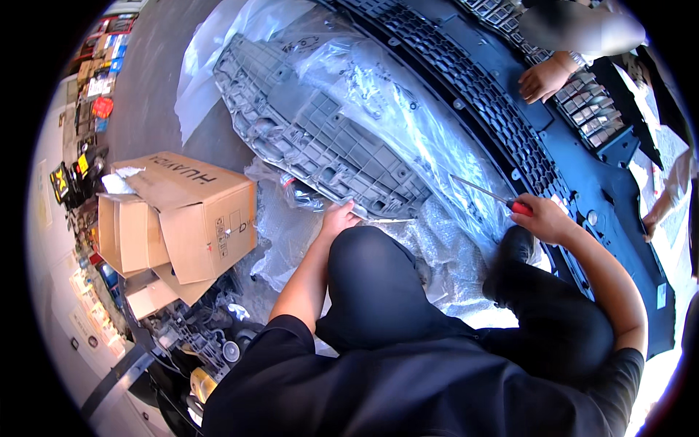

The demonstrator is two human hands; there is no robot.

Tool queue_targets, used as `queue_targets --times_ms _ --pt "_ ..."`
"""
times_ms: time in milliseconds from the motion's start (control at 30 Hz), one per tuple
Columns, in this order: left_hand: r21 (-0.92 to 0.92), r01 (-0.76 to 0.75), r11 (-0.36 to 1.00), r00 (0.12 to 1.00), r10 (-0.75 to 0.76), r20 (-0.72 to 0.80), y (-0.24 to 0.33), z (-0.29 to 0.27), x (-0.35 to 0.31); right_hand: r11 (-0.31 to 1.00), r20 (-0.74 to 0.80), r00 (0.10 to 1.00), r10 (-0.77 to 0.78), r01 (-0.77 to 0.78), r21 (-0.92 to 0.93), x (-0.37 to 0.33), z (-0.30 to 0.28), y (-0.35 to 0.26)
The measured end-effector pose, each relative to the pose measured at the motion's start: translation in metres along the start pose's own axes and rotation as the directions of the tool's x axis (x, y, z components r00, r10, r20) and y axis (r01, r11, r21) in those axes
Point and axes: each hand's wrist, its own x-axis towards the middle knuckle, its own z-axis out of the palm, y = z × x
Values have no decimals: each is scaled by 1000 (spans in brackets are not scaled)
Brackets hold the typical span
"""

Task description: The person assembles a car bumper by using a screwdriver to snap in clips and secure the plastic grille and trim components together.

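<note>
One left hand (338, 219), half-curled, holding grey panel (309, 124) by edge | right hand (548, 219) closed around red-handled screwdriver (520, 208)

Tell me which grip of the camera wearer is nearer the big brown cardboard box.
Left. The left grip is at the near edge of the gray panel, to the right of the brown box; the right grip is farther right, past the panel, holding a red-handled screwdriver.

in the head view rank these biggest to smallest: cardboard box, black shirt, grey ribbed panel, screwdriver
1. Black shirt, though nearness to the camera enlarges it.
2. Grey ribbed panel and cardboard box: too alike to rank; plastic sheeting covers part of the panel.
3. Screwdriver in the right hand.
</note>
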Motion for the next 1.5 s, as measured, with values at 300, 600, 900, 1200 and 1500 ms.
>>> queue_targets --times_ms 300,600,900,1200,1500 --pt "-173 42 984 978 -5 209 19 26 -25 988 152 988 -39 16 152 19 20 -3" --pt "-249 46 967 933 48 358 34 21 -22 1000 366 931 -15 15 3 30 1 -33" --pt "-104 -178 979 965 194 176 75 10 -19 914 212 943 -256 308 -265 72 -42 -143" --pt "-79 8 997 962 14 273 22 22 -154 899 400 842 -362 429 -91 73 -33 -189" --pt "247 329 912 912 -374 169 -150 35 -139 896 552 795 -251 406 -178 120 3 -166"
